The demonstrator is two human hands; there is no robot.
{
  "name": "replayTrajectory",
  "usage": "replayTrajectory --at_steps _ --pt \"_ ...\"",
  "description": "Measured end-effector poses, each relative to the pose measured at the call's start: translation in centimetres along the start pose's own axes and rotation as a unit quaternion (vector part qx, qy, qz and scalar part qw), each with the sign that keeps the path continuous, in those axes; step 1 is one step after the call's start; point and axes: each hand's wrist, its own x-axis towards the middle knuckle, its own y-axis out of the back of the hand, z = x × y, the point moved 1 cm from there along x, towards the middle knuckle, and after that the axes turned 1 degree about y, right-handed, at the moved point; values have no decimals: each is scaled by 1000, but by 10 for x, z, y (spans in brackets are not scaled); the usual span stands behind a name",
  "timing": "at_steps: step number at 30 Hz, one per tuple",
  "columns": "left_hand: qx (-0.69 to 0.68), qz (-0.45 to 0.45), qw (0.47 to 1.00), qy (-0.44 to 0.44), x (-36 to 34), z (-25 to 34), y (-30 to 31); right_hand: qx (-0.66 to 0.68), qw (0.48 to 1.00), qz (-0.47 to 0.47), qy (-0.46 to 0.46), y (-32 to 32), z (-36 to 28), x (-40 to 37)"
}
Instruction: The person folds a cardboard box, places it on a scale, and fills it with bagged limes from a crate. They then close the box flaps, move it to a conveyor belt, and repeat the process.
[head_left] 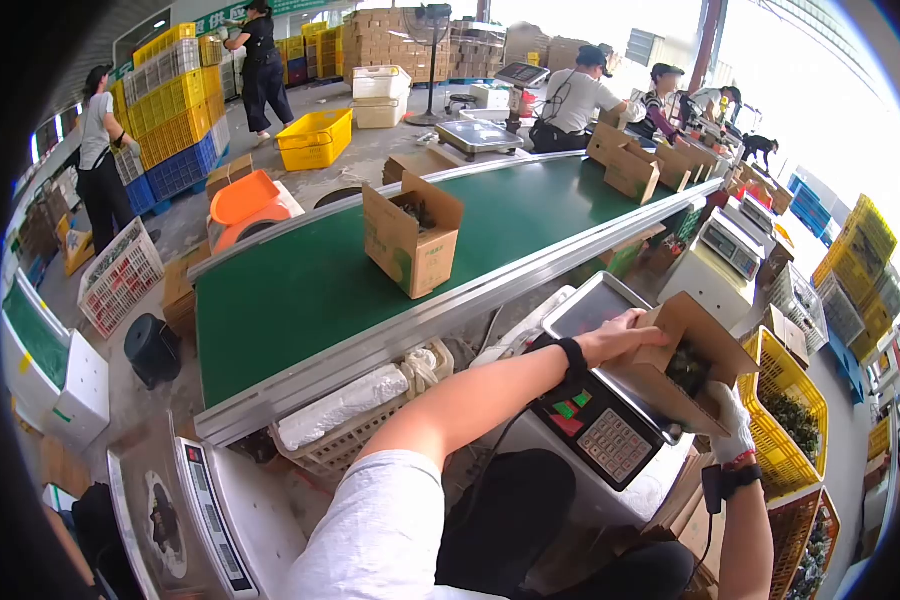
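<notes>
I count by the conveyor belt [300, 290]: 1 open carton [410, 235] mid-belt | far cartons [632, 172] at its end, maybe 5, view warped there | 1 held carton [685, 365] on its near side | 3 scales [590, 305] near side | 5 people [95, 150] beyond it

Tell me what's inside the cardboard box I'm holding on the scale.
Dark, lumpy items show through the open top of the cardboard box; their kind is unclear. Its walls and flaps hide the rest.

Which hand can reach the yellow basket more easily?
Probably the right hand: it sits right beside the basket, while the left hand grips the box on the side away from the basket.
</notes>
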Motion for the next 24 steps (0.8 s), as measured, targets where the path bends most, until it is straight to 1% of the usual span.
replayTrajectory --at_steps 1,2,3,4,5,6,7,8,9,10,11,12,13,14,15,17,19,21,22,23,24 --pt "76 42 996 -31 -8 -3 5 17 1000 -16 0 1 -10 4" --pt "149 84 983 -61 -16 -7 13 415 883 18 -217 -4 -44 12" --pt "95 66 991 -61 -44 3 24 388 905 -18 -172 -3 -67 8" --pt "-6 26 998 -54 -84 22 36 364 910 -15 -196 -8 -79 5" --pt "23 90 996 13 -121 39 55 343 913 -13 -220 -14 -90 1" --pt "46 127 991 23 -148 36 82 377 909 -82 -157 -12 -108 1" --pt "54 125 990 -30 -166 25 124 407 896 -151 -94 -8 -126 -1" --pt "-4 186 982 44 -194 9 171 392 904 -152 -83 -8 -133 -7" --pt "156 117 978 -75 -234 2 219 394 902 -150 -92 -11 -132 -12" --pt "-86 192 977 42 -267 57 201 372 910 -160 -88 -15 -124 -17" --pt "155 186 969 -50 -297 29 271 351 917 -171 -85 -19 -114 -23" --pt "277 173 941 -86 -323 23 319 369 908 -165 -111 -23 -108 -31" --pt "215 225 948 -68 -341 27 348 365 907 -160 -136 -27 -103 -36" --pt "-46 317 945 61 -352 67 327 364 903 -154 -169 -28 -100 -40" --pt "-42 321 944 66 -355 73 335 362 899 -147 -201 -30 -99 -43" --pt "25 392 917 68 -360 82 356 354 898 -120 -232 -36 -96 -47" --pt "34 380 922 66 -353 74 388 354 898 -90 -245 -42 -97 -47" --pt "-32 352 930 99 -338 62 428 320 910 -79 -252 -43 -105 -45" --pt "-63 295 952 53 -327 56 443 315 911 -78 -254 -44 -105 -44" --pt "-91 285 952 68 -321 41 476 308 912 -78 -258 -44 -104 -46" --pt "-90 318 932 151 -319 52 471 306 915 -58 -257 -46 -103 -48"
